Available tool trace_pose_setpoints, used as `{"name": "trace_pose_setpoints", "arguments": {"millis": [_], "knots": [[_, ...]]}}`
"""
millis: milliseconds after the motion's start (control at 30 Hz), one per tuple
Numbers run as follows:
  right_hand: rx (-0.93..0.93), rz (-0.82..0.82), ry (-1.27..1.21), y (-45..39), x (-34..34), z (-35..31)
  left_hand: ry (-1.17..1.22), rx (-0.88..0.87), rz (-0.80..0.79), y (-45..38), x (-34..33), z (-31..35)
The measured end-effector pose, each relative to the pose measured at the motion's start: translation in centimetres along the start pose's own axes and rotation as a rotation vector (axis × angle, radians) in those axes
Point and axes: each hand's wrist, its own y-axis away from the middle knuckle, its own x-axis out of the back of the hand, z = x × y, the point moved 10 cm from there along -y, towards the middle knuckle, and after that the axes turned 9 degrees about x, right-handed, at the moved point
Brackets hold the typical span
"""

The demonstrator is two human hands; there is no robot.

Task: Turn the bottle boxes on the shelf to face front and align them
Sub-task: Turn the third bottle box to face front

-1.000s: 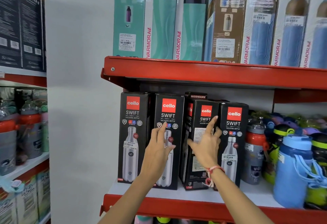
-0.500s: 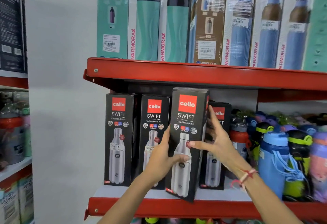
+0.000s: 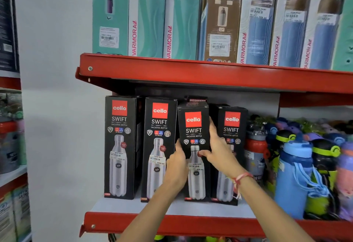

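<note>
Head view: third cello box stands upright on the lower shelf, front face outward, between second box and fourth box. Left hand clasps its left edge, right hand its right edge. Long axis vertical, dead ahead; both hands equally near. Seating looks incomplete.

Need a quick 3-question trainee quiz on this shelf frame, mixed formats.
1. True or false: the left hand and right hand both hold the third black Cello Swift box from the left.
2. How many black Cello Swift boxes show their fronts on the red-edged lower shelf?
3. What stands right of the fourth black Cello Swift box? A) loose plastic bottles B) folded towels C) steel pans

Key: 1 true; 2 four; 3 A
</note>
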Motion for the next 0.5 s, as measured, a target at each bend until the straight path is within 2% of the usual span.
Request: {"name": "trace_pose_setpoints", "arguments": {"millis": [233, 500], "knots": [[0.006, 0.089, -0.038, -0.6, -0.5, 1.9, -0.138, 0.012, 0.096, -2.1, -0.4, 0.5], [-0.032, 0.104, -0.018, -0.4, -1.3, 2.2, -0.203, -0.019, 0.062, -2.2, -0.1, 0.4]]}}
